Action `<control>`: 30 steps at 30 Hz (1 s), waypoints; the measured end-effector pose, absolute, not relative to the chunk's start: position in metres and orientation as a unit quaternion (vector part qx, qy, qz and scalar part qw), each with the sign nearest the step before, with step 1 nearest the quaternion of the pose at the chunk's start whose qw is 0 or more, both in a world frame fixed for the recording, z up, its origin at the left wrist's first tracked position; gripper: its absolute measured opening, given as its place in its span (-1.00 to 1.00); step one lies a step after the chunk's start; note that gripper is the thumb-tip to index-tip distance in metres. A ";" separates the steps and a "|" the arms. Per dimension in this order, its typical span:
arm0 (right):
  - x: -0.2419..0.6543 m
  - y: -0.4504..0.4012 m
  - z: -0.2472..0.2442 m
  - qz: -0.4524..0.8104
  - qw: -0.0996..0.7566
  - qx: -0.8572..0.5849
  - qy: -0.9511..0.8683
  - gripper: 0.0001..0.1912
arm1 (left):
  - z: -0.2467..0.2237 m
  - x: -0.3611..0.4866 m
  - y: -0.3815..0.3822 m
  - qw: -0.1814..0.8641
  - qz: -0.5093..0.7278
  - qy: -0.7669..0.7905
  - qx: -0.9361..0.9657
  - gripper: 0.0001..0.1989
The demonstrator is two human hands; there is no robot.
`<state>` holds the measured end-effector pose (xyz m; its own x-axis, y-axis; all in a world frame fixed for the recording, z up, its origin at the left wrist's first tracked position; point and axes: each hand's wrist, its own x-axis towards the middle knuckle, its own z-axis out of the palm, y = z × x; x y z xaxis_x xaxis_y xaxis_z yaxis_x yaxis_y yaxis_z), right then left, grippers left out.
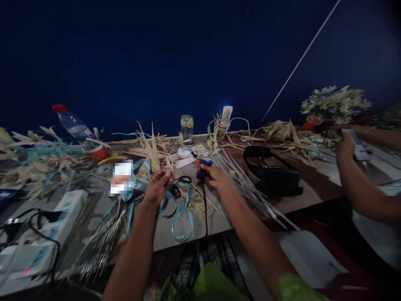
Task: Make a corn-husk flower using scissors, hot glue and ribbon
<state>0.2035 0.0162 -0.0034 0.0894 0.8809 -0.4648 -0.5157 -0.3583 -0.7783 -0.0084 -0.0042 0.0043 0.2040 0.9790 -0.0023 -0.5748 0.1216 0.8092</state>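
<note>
Across the cluttered surface (198, 225), the right hand (216, 177) is wrapped around what looks like a blue-and-orange glue gun (205, 162), its black cord (205, 209) running down toward the near edge. To its left, across a short gap, the left hand (159, 184) pinches a small pale husk piece (169, 163), its long axis seemingly pointing away from the person; the gun's exact aim cannot be told. Lettering, tiniest of all, is nowhere clear enough to read

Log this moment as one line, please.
left hand: pinching dried husk piece | right hand: holding blue-and-orange glue gun | near hands: light-blue ribbon
</note>
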 end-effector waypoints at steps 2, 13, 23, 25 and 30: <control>0.199 0.021 -0.002 0.639 0.532 -0.520 -0.197 -0.95 | 0.006 -0.008 -0.005 0.695 0.560 0.288 0.346 -0.82; 0.185 0.055 -0.007 0.615 0.475 -0.552 -0.301 -0.86 | 0.004 -0.006 -0.005 0.694 0.550 0.305 0.351 -0.80; 0.208 0.038 -0.002 0.625 0.455 -0.544 -0.327 -0.89 | 0.004 -0.006 -0.005 0.695 0.545 0.311 0.349 -0.80; 0.216 0.026 -0.001 0.620 0.444 -0.555 -0.332 -0.89 | 0.005 -0.005 -0.005 0.696 0.545 0.313 0.348 -0.80; 0.229 0.001 -0.014 0.581 0.417 -0.595 -0.367 -0.79 | 0.005 -0.004 -0.006 0.691 0.549 0.316 0.348 -0.77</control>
<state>0.2291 0.0013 -0.0145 0.0553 0.9216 -0.3843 -0.0479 -0.3820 -0.9229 -0.0036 -0.0059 0.0052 0.1980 0.9787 -0.0549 -0.5388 0.1554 0.8280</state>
